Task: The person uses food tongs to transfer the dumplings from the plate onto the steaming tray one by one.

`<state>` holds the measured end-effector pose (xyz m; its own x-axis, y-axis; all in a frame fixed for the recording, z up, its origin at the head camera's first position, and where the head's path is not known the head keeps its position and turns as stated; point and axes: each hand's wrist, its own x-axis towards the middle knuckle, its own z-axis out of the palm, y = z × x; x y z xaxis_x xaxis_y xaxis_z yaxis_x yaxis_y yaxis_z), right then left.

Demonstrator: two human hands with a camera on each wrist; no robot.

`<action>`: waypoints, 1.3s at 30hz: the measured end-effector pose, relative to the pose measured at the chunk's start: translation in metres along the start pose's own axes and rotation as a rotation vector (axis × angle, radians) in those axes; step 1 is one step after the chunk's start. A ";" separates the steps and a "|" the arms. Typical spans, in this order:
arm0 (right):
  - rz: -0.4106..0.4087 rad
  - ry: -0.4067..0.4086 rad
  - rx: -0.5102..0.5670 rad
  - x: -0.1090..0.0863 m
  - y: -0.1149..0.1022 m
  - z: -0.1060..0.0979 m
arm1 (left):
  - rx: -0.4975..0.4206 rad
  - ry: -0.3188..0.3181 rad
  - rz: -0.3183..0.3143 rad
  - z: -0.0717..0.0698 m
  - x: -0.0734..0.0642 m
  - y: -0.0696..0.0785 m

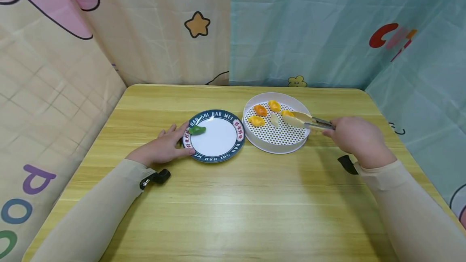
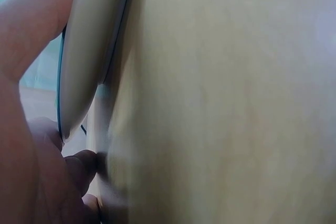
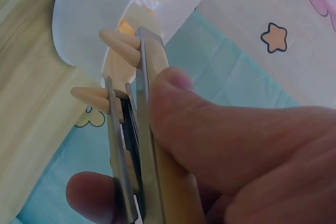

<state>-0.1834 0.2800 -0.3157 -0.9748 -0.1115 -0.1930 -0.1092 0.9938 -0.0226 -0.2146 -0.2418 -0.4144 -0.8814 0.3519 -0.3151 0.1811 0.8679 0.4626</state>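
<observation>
My left hand (image 1: pixel 165 144) holds the left rim of a round plate (image 1: pixel 217 136) with a dark blue lettered border, its thumb and fingers spread along the edge. On the plate's left side lies a green dumpling-like piece (image 1: pixel 197 130). My right hand (image 1: pixel 358 138) grips metal tongs (image 3: pixel 147 124) with pale wooden-looking tips. Those tips reach into a white round steamer tray (image 1: pixel 275 148) with a perforated base, either side of a yellow dumpling (image 1: pixel 287 113). Also in the tray are an orange dumpling (image 1: pixel 260 110), two yellow dumplings (image 1: pixel 256 121), and a whitish one (image 1: pixel 274 120).
The wood-grain table (image 1: pixel 233 213) stretches out in front of the plate and tray. Printed curtains (image 1: pixel 291 31) hang behind it and at both sides. Plate and tray stand close together.
</observation>
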 end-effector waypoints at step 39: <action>-0.157 0.112 0.163 -0.001 -0.057 -0.013 | 0.005 0.008 0.012 0.002 0.001 -0.002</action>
<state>-0.1790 0.2233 -0.3016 -0.9649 -0.2544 -0.0654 -0.2367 0.9501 -0.2030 -0.2156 -0.2426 -0.4173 -0.8827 0.3594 -0.3028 0.1937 0.8652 0.4624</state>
